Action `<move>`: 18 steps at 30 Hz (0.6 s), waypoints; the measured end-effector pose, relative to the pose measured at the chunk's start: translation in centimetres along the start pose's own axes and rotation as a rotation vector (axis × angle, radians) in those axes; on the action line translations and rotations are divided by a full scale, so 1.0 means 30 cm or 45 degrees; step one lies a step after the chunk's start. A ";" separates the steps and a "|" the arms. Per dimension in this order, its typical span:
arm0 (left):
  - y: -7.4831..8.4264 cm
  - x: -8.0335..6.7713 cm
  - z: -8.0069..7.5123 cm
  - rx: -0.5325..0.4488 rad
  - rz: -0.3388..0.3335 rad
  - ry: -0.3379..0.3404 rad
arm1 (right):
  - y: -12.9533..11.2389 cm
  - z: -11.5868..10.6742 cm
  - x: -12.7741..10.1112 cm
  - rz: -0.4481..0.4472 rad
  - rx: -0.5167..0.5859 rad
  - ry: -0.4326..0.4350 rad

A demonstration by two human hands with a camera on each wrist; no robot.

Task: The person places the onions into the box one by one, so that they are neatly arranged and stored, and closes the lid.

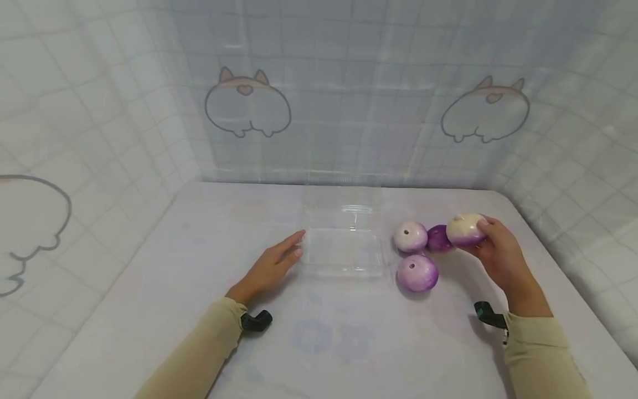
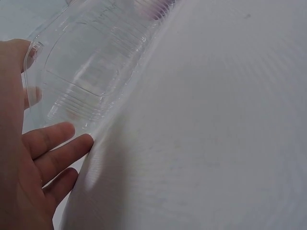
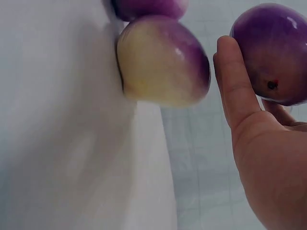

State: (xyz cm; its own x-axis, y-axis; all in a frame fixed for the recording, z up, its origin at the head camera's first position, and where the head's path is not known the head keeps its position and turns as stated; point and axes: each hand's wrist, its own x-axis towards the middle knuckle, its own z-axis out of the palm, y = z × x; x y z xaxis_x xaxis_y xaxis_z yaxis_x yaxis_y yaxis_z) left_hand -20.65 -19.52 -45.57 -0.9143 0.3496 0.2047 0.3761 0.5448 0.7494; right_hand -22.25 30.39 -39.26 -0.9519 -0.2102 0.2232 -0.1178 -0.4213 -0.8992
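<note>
Gripping a turnip (image 1: 466, 230), right hand (image 1: 500, 256); left hand (image 1: 269, 267) flat.

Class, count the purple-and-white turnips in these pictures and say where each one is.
4. One turnip is held in the right hand; three lie on the table: back-left, back-middle, and front. None seems hidden.

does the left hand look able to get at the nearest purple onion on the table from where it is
Probably not directly. The left hand rests at the left edge of the clear plastic box, and that box lies between it and the nearest onion. It would likely have to go over or around.
</note>
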 end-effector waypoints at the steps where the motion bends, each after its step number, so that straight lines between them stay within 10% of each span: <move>1: -0.002 0.000 0.004 -0.003 0.003 0.002 | -0.002 0.007 0.005 0.016 -0.032 0.010; 18: 0.021 -0.007 -0.006 0.014 -0.058 0.000 | 0.015 0.103 0.071 0.106 -0.401 -0.068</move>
State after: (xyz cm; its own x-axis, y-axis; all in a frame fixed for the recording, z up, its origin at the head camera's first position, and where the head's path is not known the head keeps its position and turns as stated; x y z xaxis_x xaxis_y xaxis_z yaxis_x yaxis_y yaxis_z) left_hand -20.25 -19.38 -45.03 -0.9305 0.3242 0.1705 0.3357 0.5687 0.7509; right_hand -23.46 27.03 -38.05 -0.9467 -0.2817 0.1562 -0.1301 -0.1092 -0.9855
